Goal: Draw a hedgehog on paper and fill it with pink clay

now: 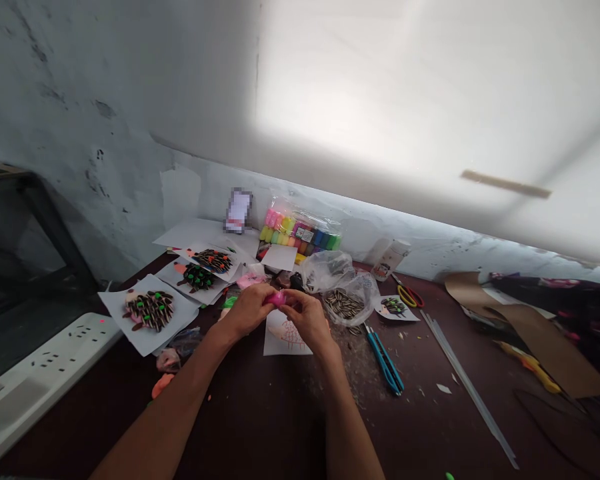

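Note:
Between my two hands is a lump of bright pink modelling clay (277,299). The fingers of my left hand (253,308) are closed on its left side, and those of my right hand (307,319) pinch it from the right. Just below them lies a white sheet with a hedgehog drawing (287,337), partly hidden by my right hand. A plastic bag of striped sunflower seeds (347,303) sits right of my right hand. To the left, papers carry hedgehogs (153,310) made of seeds and clay with green or orange dots.
A pack of coloured clay (303,233) leans at the wall beside a phone (238,211). Blue-handled pliers (386,363), scissors (410,296), clear glue sticks (473,387) and a yellow glue gun (530,367) lie to the right. A white power strip (55,367) runs along the left.

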Demonstrator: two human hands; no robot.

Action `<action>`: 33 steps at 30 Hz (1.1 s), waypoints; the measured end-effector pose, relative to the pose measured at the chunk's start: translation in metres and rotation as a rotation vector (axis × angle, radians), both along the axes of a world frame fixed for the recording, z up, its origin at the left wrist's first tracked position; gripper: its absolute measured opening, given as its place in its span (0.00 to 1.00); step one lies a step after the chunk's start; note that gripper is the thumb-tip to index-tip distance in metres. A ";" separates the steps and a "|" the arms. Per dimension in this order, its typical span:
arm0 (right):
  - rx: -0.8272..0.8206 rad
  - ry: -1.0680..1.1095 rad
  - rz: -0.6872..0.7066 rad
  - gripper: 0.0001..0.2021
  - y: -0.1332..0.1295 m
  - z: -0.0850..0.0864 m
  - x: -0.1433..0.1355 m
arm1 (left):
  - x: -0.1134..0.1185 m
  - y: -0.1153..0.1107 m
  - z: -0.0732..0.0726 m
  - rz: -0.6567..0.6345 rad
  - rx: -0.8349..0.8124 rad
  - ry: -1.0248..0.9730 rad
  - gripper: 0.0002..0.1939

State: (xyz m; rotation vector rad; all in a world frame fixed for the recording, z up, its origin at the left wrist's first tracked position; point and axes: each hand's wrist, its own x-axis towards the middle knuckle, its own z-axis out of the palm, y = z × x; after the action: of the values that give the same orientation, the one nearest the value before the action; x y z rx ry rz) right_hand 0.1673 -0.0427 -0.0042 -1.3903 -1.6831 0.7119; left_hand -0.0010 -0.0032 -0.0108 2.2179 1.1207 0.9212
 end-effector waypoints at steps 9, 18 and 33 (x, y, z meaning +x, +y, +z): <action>0.102 -0.324 -0.086 0.08 -0.008 0.004 -0.012 | 0.002 0.000 -0.005 0.020 0.024 0.074 0.08; 0.146 -0.186 -0.139 0.06 -0.008 0.011 -0.008 | 0.001 -0.001 0.005 -0.113 -0.161 -0.193 0.14; 0.137 -0.317 -0.037 0.08 -0.008 0.012 -0.006 | -0.007 0.001 0.007 -0.219 -0.593 -0.384 0.25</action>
State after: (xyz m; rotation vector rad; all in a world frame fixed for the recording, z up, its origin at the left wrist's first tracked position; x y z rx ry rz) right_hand 0.1617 -0.0507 0.0081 -1.4899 -1.9046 0.3595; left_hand -0.0077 -0.0019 -0.0041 1.5627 0.8138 0.7537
